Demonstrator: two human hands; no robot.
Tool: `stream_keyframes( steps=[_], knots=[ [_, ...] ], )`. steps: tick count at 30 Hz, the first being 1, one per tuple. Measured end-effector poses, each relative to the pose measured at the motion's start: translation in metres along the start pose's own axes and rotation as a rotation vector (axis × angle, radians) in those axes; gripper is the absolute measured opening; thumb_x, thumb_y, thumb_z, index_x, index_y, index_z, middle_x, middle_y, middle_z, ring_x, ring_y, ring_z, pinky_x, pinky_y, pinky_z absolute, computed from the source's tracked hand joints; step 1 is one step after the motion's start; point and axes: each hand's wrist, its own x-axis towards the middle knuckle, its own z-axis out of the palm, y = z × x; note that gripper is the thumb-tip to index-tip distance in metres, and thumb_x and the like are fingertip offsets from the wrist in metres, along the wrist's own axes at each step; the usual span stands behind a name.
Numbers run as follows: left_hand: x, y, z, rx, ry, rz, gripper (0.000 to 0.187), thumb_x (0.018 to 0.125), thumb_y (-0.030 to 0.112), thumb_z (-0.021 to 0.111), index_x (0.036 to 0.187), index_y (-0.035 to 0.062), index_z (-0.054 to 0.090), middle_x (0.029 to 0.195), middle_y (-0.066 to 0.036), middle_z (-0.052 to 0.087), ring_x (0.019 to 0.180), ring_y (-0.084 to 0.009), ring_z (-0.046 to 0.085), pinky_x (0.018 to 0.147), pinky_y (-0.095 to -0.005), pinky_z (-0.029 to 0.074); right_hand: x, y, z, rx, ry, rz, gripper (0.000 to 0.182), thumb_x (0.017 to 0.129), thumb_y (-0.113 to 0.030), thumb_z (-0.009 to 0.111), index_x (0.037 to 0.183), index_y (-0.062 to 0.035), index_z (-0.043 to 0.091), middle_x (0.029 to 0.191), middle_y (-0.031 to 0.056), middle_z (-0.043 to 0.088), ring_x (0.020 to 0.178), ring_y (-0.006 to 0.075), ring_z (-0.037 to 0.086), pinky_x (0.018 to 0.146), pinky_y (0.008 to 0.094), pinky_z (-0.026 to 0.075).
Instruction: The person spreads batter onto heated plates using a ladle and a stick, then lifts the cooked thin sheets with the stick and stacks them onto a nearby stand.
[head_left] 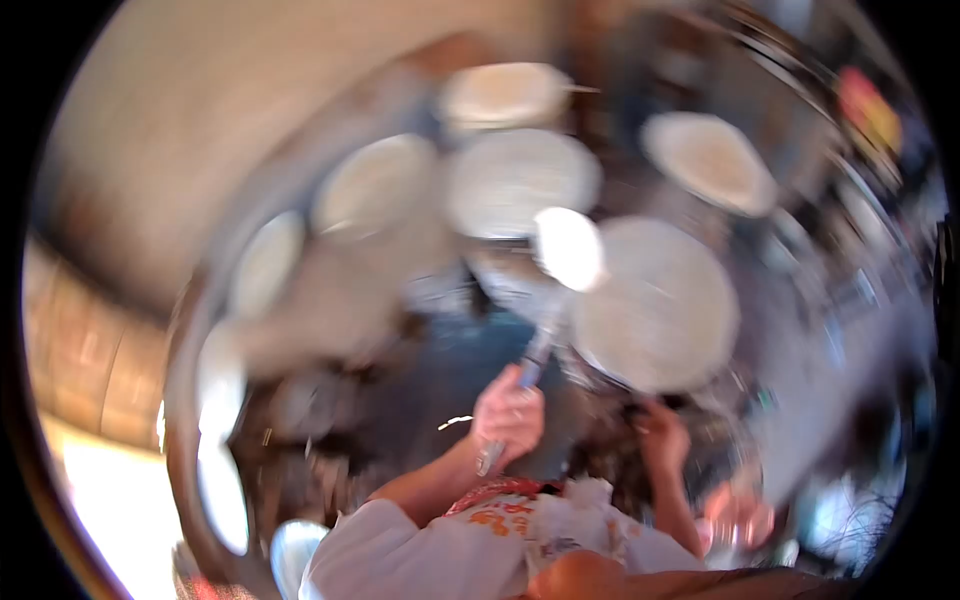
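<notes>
My left hand (508, 415) is closed around the handle of a long-handled ladle (568, 248). Its bright white oval head points away from me and overlaps the edge of a large pale round pan (655, 305). By that pan's near edge is my right hand (662, 437), its fingers smeared by motion; I cannot tell whether they grip anything. Beyond the ladle lies another pale round disc (522, 183), with a smaller tan-topped one (505, 95) behind it.
More pale round shapes line the left side, among them one disc (378, 185) by the curved brown rim (185, 370). An oval pale dish (708, 162) sits at the upper right. Blurred clutter fills the right side, with a red and yellow item (870, 112) at the far edge.
</notes>
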Motion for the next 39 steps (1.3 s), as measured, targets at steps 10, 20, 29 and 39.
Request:
stream_keyframes(
  steps=[10, 20, 29, 39],
  knots=[
    [-0.342, -0.114, -0.021, 0.486, -0.918, 1.124, 0.041, 0.096, 0.029, 0.046, 0.061, 0.0082, 0.042, 0.048, 0.005, 0.038, 0.035, -0.0029, 0.038, 0.032, -0.0169, 0.037, -0.059, -0.174, 0.292, 0.331, -1.093, -0.459, 0.03, 0.076, -0.012, 0.071, 0.105, -0.0062, 0.067, 0.088, 0.0127, 0.067, 0.078, 0.0218, 0.066, 0.068, 0.0303, 0.051],
    [-0.691, 0.037, -0.202, -0.571, -0.218, 2.342, 0.022, 0.095, 0.019, 0.04, 0.075, 0.0095, 0.039, 0.063, -0.003, 0.045, 0.053, -0.0127, 0.046, 0.048, -0.0253, 0.048, 0.01, -0.382, 0.535, 0.037, -0.841, -0.952, 0.019, 0.074, -0.018, 0.067, 0.089, -0.0066, 0.068, 0.079, 0.0149, 0.061, 0.077, 0.0345, 0.061, 0.064, 0.042, 0.049],
    [-0.679, 0.158, -0.114, -1.121, 0.757, 2.22, 0.074, 0.08, 0.063, 0.048, 0.132, 0.011, 0.042, 0.136, -0.012, 0.031, 0.105, -0.0325, 0.051, 0.074, -0.0441, 0.056, 0.112, -0.498, 0.723, -0.342, -0.782, -1.2, 0.029, 0.078, -0.011, 0.06, 0.107, -0.0162, 0.063, 0.094, 0.0083, 0.05, 0.079, 0.0321, 0.059, 0.066, 0.0441, 0.049],
    [-0.656, 0.274, 0.083, 0.226, 2.586, 2.52, 0.027, 0.093, 0.014, 0.044, 0.105, -0.002, 0.062, 0.098, -0.016, 0.064, 0.09, -0.026, 0.06, 0.083, -0.033, 0.046, 0.127, -0.505, 0.743, -0.184, -0.8, -1.243, 0.014, 0.068, -0.005, 0.063, 0.081, -0.0086, 0.06, 0.09, 0.0052, 0.048, 0.067, 0.0291, 0.058, 0.056, 0.0431, 0.047]
  ],
)
